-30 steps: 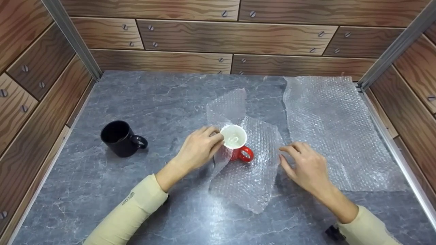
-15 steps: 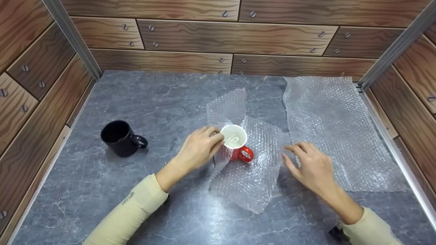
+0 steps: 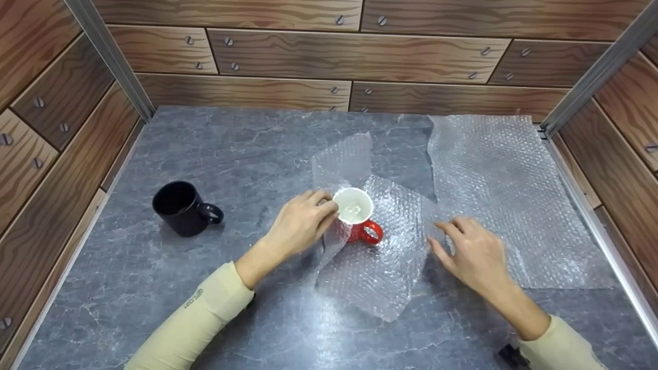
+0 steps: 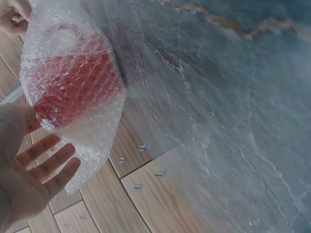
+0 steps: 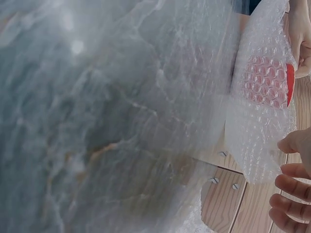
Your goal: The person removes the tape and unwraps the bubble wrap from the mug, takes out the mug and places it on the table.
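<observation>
A red mug (image 3: 372, 234) with a white inside stands upright on a sheet of bubble wrap (image 3: 383, 280), its handle toward the front right. One flap of the wrap is folded up against the mug's left side. There my left hand (image 3: 302, 223) pinches the wrap at the rim between thumb and index finger; in the left wrist view the other fingers of this left hand (image 4: 36, 177) are spread. At the sheet's right edge, my right hand (image 3: 473, 254) pinches the raised wrap with thumb and index finger. Through the wrap, the mug's red side (image 4: 80, 82) shows in the left wrist view.
A black mug (image 3: 180, 216) stands on the left of the grey marbled table (image 3: 247, 139), handle to the right. A larger flat sheet of bubble wrap (image 3: 504, 195) lies along the right side. Wood-patterned walls (image 3: 354, 56) and metal posts (image 3: 105, 56) enclose the table.
My right hand has shifted slightly to the right, and the right edge of the wrap has spread outward with it. The left hand and both mugs have stayed in place.
</observation>
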A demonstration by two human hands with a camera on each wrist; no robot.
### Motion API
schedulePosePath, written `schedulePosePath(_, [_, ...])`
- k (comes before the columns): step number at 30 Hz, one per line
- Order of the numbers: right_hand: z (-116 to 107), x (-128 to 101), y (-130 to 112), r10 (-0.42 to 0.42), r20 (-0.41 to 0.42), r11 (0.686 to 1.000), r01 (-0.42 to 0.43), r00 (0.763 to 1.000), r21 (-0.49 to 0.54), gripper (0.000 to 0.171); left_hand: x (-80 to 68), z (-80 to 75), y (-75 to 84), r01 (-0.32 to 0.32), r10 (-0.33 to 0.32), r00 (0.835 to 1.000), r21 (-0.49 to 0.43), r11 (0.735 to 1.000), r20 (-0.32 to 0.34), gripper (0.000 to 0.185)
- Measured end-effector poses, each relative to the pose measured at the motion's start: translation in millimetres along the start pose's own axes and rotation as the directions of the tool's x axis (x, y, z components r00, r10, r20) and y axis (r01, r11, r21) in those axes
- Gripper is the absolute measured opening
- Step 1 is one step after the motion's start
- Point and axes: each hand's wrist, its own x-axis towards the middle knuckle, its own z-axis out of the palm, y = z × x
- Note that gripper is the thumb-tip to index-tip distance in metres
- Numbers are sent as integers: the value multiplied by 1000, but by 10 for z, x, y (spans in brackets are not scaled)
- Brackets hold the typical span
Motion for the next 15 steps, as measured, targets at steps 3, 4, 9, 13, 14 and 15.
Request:
schedulePosePath(3, [5, -24, 15, -4, 10, 1000, 4, 1000, -12, 31, 0, 4, -2, -3, 3, 1000, -2, 1000, 2, 15])
schedulePosePath(4, [7, -31, 19, -3, 14, 1000, 3, 1000, -14, 32, 1, 4, -2, -2, 2, 1000, -4, 1000, 4, 15])
schedulePosePath(9, [14, -63, 37, -6, 32, 1000, 6, 999, -22, 34, 9, 4, -3, -2, 2, 1000, -9, 1000, 8, 16])
schedulePosePath(13, [24, -87, 42, -16, 47, 999, 17, 999, -32, 36, 12, 0, -2, -2, 2, 1000, -8, 1000, 12, 16])
schedulePosePath(14, [27, -94, 42, -18, 51, 999, 20, 999, -35, 36, 12, 0, -2, -2, 2, 1000, -8, 1000, 13, 16])
schedulePosePath(15, [29, -100, 41, -20, 54, 999, 22, 998, -37, 37, 12, -1, -2, -2, 2, 1000, -8, 1000, 15, 16])
